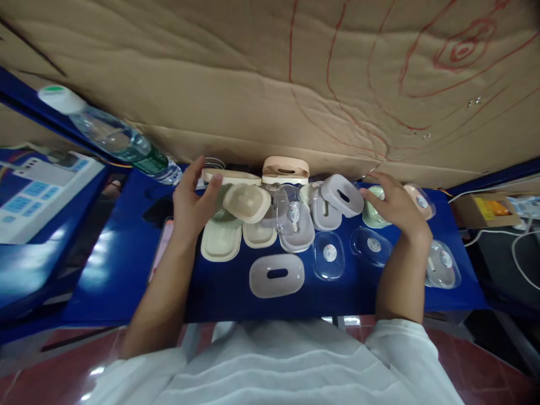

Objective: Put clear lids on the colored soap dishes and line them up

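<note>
My left hand (pixel 192 199) is open, thumb and fingers apart, beside the left end of a cream plastic piece (pixel 236 178); I cannot tell if it touches. Below it lie a beige shallow container (pixel 248 202) and a pale green tray (pixel 221 242). On the right, my right hand (pixel 394 205) hovers open over a light green container (pixel 373 216). Left of its thumb, a grey slotted cover (pixel 337 191) leans on another grey slotted piece (pixel 327 216). A clear lid (pixel 289 211) rests over a grey tray (pixel 299 236). Another grey slotted cover (pixel 276 275) lies in front.
Clear lids with round stickers (pixel 329 256) (pixel 371 247) lie on the blue table (pixel 337 301). At right are a peach container (pixel 419 201) and a lidded one (pixel 442 264). A peach slotted cover (pixel 286 166) stands behind. Left are a water bottle (pixel 122 140) and a phone (pixel 161 247). Cardboard (pixel 236 73) walls the back.
</note>
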The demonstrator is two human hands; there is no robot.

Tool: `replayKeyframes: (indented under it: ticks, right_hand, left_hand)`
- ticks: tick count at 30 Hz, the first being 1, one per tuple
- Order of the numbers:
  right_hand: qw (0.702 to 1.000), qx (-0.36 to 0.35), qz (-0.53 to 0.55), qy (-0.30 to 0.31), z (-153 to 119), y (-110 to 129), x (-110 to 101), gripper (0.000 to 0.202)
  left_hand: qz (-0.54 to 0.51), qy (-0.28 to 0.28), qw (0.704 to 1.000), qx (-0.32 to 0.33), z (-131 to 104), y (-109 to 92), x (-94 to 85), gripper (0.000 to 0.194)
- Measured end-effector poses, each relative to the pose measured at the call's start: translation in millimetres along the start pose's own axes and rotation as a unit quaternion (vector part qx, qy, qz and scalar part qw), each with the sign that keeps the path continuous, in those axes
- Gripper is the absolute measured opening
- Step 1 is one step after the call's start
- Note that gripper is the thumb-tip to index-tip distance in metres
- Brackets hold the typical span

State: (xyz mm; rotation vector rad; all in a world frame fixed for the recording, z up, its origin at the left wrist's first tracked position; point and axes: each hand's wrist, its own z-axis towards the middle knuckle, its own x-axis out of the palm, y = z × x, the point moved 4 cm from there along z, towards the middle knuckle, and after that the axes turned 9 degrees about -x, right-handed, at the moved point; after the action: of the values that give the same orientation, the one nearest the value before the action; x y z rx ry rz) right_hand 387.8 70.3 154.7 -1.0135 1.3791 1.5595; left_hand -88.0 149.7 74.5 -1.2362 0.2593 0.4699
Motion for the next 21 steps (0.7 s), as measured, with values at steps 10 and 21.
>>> replayKeyframes:
  ticks: [10, 21]
  right_hand:
    - [0.974, 0.196, -0.115, -0.019, -48, -39, 46, 0.076]
    - [0.976, 0.182, -0.017, -0.114, -78, -92, 60, 0.09]
  left_hand:
    - [0.076, -0.009, 0.996, 0.035, -16, -31, -9.2, 0.057]
    - [0.092, -0.067, 0.99, 0.086, -35, -58, -14.8, 0.039]
